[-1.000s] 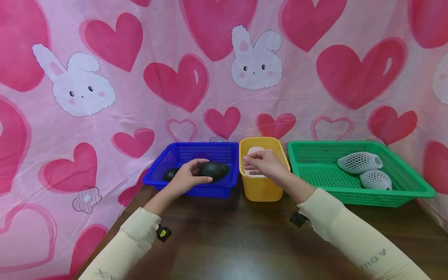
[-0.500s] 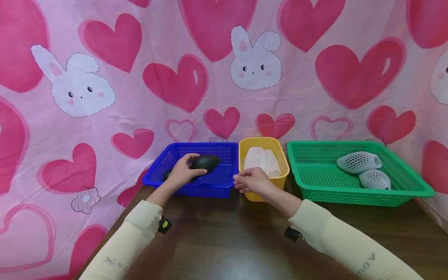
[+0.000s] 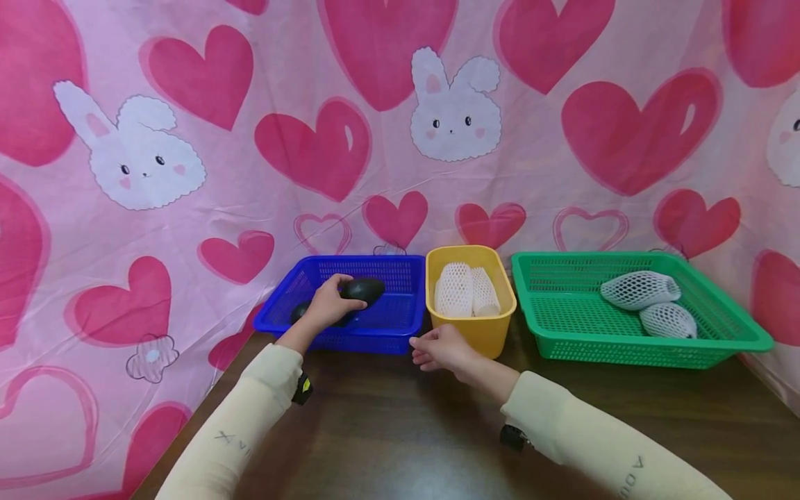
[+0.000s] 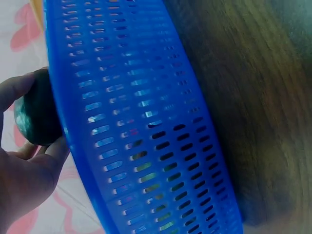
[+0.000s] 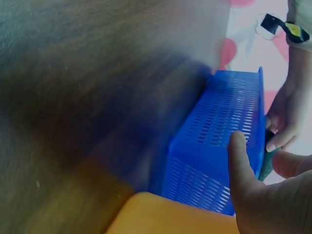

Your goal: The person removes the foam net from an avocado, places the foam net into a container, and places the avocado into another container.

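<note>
My left hand (image 3: 330, 303) grips a dark green avocado (image 3: 365, 290) over the blue basket (image 3: 369, 341), thumb on the near side. The left wrist view shows the avocado (image 4: 39, 109) between thumb and fingers, beyond the basket rim. Another dark fruit (image 3: 298, 312) lies at the basket's left, partly covered by my left hand. My right hand (image 3: 445, 351) is in front of the yellow bin (image 3: 490, 335), near the basket's front right corner, fingers loosely bent and holding nothing visible. White foam net sleeves (image 3: 457, 288) stand in the bin.
A green basket (image 3: 625, 353) stands at the right with two net-wrapped fruits (image 3: 640, 289) in its right part. All the containers stand side by side on a dark wooden table (image 3: 400, 430). A pink heart-patterned cloth (image 3: 531, 153) hangs behind.
My right hand has drawn back from over the yellow bin toward me and slightly left, uncovering the sleeves. My left hand has shifted the avocado left and slightly farther back.
</note>
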A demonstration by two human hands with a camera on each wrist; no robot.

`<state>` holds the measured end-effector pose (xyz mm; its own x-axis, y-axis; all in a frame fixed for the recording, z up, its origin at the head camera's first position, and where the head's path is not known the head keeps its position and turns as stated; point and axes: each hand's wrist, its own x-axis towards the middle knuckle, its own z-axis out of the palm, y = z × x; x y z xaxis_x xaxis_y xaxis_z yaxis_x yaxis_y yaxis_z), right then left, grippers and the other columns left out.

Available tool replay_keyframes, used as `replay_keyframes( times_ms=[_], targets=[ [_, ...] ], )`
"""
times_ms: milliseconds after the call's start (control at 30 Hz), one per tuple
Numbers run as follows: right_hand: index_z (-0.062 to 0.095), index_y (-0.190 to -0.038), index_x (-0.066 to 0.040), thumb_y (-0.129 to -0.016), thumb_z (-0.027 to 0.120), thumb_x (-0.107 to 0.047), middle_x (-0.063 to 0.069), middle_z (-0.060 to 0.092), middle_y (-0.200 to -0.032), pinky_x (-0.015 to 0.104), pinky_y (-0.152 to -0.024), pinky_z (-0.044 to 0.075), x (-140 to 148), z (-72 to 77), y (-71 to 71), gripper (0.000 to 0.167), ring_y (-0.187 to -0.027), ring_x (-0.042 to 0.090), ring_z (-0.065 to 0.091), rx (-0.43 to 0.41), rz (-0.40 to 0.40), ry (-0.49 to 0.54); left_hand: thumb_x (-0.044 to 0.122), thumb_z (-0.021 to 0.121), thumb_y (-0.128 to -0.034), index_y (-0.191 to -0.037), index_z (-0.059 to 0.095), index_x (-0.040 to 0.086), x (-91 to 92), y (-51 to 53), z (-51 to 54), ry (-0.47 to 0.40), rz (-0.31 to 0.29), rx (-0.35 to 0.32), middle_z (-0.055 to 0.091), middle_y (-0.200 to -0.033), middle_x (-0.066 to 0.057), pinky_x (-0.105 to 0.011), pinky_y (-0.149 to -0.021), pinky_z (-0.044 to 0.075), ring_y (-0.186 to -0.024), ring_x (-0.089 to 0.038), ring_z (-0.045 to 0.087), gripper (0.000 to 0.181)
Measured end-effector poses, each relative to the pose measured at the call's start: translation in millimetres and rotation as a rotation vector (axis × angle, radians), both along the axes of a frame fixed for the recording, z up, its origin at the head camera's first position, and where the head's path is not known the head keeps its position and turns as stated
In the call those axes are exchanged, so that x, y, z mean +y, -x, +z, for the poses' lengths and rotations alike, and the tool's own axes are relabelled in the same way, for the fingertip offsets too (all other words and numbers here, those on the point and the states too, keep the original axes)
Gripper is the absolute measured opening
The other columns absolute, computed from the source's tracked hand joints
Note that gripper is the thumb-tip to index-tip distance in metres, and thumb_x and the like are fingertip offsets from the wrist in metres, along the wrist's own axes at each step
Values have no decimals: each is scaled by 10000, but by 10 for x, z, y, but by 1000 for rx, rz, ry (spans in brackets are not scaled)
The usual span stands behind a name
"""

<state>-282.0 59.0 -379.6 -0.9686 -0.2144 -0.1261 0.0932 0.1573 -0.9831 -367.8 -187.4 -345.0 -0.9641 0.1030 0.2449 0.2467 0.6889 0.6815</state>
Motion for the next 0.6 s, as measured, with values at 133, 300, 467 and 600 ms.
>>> replay_keyframes(
  times_ms=[133,300,467,600],
  targets=[
    [589,-1035,166,-957,617,-107,203,686,-850,414,-724,564,-71,-71,20,284,-736,251,693,-3,-42,56,207,828,-760,-1290,517,6,26,79,-51,33,-9,-4,564,-1274,-203,-473,-982,395,-1145,-346,522,647],
    [561,-1049,169,-971,595,-102,180,678,-815,397,-718,567,-165,-102,36,285,-666,175,667,-12,-92,121,198,823,-760,-1276,518,-9,63,157,-110,75,-34,-8,575,-1254,-215,-475,-969,407,-1137,-355,533,634],
    [555,-1043,138,-978,580,-91,182,677,-816,364,-698,570,-221,-116,68,239,-700,202,675,-12,-142,150,170,825,-750,-1261,518,-25,103,225,-164,103,-41,-13,589,-1219,-232,-468,-948,427,-1101,-359,552,628],
    [555,-1055,131,-982,559,-60,166,672,-810,327,-681,570,-256,-127,99,204,-732,230,681,-6,-170,183,155,826,-744,-1246,517,-31,130,262,-196,128,-34,-27,596,-1198,-235,-466,-938,433,-1079,-357,560,618]
  ],
)
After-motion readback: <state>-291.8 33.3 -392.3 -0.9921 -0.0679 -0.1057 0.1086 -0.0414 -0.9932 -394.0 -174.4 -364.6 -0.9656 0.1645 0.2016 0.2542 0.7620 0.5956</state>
